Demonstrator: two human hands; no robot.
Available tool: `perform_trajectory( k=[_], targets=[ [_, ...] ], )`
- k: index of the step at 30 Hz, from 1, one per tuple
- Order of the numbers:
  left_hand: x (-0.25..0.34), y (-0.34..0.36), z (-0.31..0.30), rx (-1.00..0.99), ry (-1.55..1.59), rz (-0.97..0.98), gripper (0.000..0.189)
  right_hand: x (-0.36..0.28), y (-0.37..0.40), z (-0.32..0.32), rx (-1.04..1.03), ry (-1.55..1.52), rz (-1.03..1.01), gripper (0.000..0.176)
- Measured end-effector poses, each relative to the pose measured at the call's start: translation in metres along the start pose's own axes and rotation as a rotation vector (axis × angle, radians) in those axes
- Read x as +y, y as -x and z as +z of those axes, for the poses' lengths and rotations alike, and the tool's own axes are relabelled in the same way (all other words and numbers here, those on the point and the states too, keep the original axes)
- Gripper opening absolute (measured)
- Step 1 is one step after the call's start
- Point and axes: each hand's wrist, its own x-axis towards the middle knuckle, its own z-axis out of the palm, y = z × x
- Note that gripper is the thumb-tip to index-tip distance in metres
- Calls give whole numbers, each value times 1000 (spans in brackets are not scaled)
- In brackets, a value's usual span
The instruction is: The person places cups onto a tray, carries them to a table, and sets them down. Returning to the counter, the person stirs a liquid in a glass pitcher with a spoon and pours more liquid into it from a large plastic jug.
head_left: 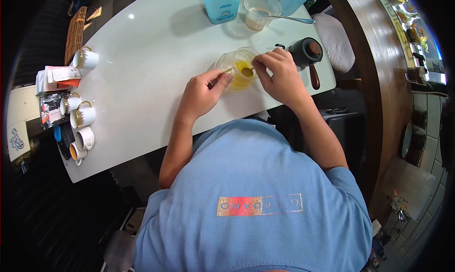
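Note:
A clear cup (241, 83) with yellow liquid in it stands near the table's front edge, between my two hands. My left hand (204, 93) is closed at the cup's left side, its thumb and fingers pinched on the handle. From the right, my right hand (279, 77) pinches a spoon (247, 72), whose bowl is at the yellow liquid inside the cup. The fingertips of my right hand are close to the cup's rim.
A dark pot (303, 53) with a wooden handle stands right of the cup. Behind are a plastic cup (258, 21) with a spoon (296, 19) across it and blue containers (222, 7). White mugs (84, 116) and packets (64, 75) line the left edge.

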Motion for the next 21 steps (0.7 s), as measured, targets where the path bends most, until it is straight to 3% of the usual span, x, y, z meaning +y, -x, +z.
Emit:
perform_trajectory(
  k=[2, 4, 8, 10, 16, 20, 21],
  targets=[
    [-1, 0, 0, 1, -4, 6, 30, -1, 1, 2, 32, -71, 104, 11],
    [-2, -1, 0, -18, -4, -5, 30, -9, 2, 2, 9, -277, 502, 11],
    [-4, -1, 1, -20, -22, 6, 30, -1, 3, 4, 48, -171, 321, 10],
    [-4, -1, 2, -11, 4, 14, 30, 3, 0, 4, 70, 17, 55, 10],
    [-2, -1, 3, 5, -12, 5, 30, -3, -3, 2, 29, 57, -140, 11],
    [-3, -2, 3, 19, -5, -3, 30, 3, 4, 9, 108, 11, -5, 9],
    [-4, -2, 3, 19, 12, -12, 31, -1, 6, 8, 143, -103, 178, 8]
  ],
)
